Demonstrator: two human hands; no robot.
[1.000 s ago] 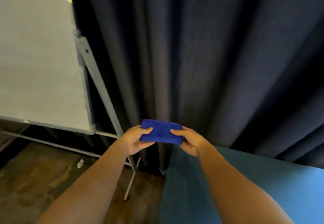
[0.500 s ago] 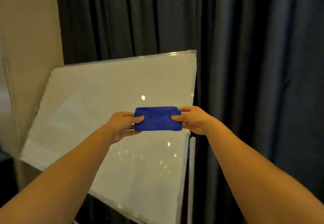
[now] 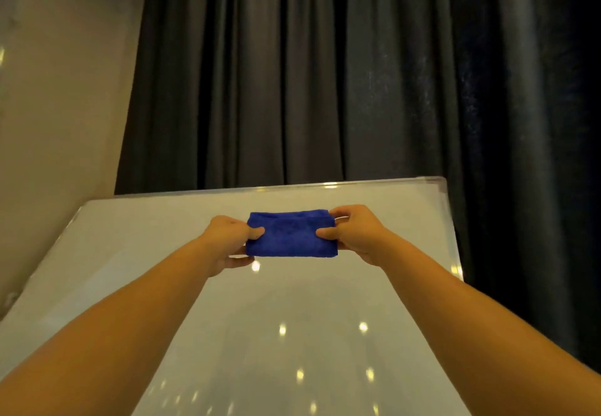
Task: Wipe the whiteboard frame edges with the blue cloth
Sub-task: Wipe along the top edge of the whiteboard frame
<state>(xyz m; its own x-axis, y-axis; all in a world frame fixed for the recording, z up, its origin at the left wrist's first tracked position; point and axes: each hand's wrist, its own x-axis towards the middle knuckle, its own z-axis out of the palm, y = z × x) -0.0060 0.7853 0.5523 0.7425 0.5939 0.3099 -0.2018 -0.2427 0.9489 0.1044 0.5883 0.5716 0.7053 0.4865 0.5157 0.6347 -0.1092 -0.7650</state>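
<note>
A folded blue cloth (image 3: 291,234) is held flat in front of the whiteboard (image 3: 156,253), a little below its top frame edge (image 3: 292,186). My left hand (image 3: 227,240) pinches the cloth's left end and my right hand (image 3: 356,233) pinches its right end. The board's silver frame runs along the top and down the right side (image 3: 452,240); the left frame edge (image 3: 48,253) slants down towards the lower left. The board surface shows small light reflections.
Dark grey curtains (image 3: 325,74) hang behind the board and to its right. A beige wall (image 3: 58,90) stands at the left, close to the board's left edge.
The view has swung from the floor and board leg up to the board face and its top edge. Both hands keep hold of the cloth, now raised near the top frame.
</note>
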